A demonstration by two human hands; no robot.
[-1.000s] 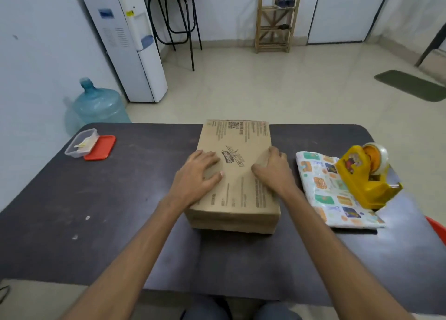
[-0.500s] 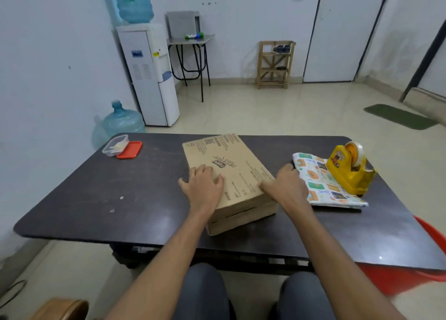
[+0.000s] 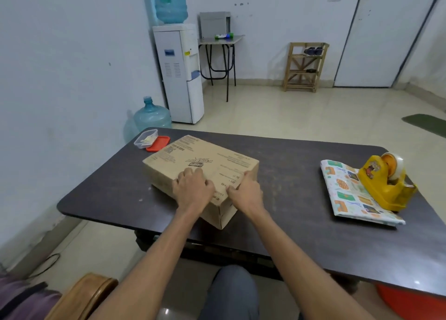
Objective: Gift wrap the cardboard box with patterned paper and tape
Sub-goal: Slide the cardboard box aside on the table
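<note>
The cardboard box [image 3: 200, 170] sits askew on the left half of the counter [image 3: 289, 223], one near corner pointing at me and close to the counter's front edge. If I drag it any nearer, that corner could slip off the edge and the box tip into my lap. Its far corner lies just beside the small tub [image 3: 146, 138] and red lid [image 3: 158, 143], so a careless swing would knock them. The patterned paper [image 3: 350, 194] lies well apart to my right, pinned under the tape dispenser [image 3: 386, 182] — tugging it free would likely topple the dispenser.

My left hand [image 3: 193, 190] rests on the box top, its fingers [image 3: 190, 174] slightly bent and pressing down. My right hand [image 3: 246, 191] grips the near right edge — its fingers [image 3: 248, 174] hooked over the top.
</note>
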